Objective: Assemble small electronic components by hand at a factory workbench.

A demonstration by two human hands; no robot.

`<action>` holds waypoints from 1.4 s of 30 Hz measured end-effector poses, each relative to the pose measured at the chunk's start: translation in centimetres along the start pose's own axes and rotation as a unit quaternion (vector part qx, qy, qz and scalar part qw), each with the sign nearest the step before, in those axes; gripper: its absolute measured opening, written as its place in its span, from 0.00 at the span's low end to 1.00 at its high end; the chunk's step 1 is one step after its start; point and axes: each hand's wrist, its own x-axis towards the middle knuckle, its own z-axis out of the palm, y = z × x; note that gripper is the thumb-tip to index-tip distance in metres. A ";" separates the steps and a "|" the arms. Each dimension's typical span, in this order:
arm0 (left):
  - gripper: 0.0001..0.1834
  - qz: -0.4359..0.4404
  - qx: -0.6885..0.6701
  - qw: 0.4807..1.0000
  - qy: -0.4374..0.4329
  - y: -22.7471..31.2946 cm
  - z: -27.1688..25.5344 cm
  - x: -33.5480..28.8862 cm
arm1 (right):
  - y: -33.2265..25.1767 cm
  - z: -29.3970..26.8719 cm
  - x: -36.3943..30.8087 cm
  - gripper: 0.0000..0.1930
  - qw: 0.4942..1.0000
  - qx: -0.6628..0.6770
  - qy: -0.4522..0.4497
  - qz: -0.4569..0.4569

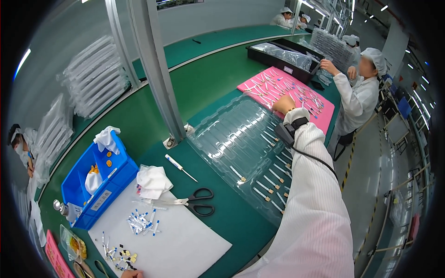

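My right arm stretches far forward, and my right hand (284,104) is at the near edge of a pink mat (327,113) strewn with many small white strips with blue ends. Its fingers curl downward; whatever they hold is hidden. Below it lies a clear plastic tray (218,134) with moulded slots. Rows of white strips with tan ends (264,185) sit in its right part. Only a bit of my left hand (132,274) shows at the bottom edge, its fingers mostly cut off. Beside it, small black and yellow pieces (125,255) and white-blue strips (143,222) lie on a white sheet (185,243).
Scissors (200,202), a white cloth (154,181) and a screwdriver-like tool (181,167) lie left of the tray. A blue divided bin (99,204) stands farther left. A metal post (155,69) rises behind. A co-worker (359,90) reaches toward a black box (282,62).
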 end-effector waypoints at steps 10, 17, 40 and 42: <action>0.05 -0.002 0.028 0.999 -0.021 -0.5 -0.2 -0.3 | 0.8 -4.4 -8.6 0.10 0.915 0.310 -0.152 -0.208; 0.05 -0.036 0.036 0.998 -0.043 -0.5 -0.4 -0.2 | -1.4 -3.9 -14.4 0.09 0.928 0.159 -0.236 -0.240; 0.04 -0.019 0.040 0.999 -0.027 0.1 -0.2 0.0 | -1.0 -2.3 -16.5 0.08 0.944 0.143 -0.147 -0.257; 0.04 -0.017 0.036 0.999 -0.026 0.2 -0.2 0.0 | -1.0 -2.5 -16.4 0.07 0.944 0.143 -0.152 -0.255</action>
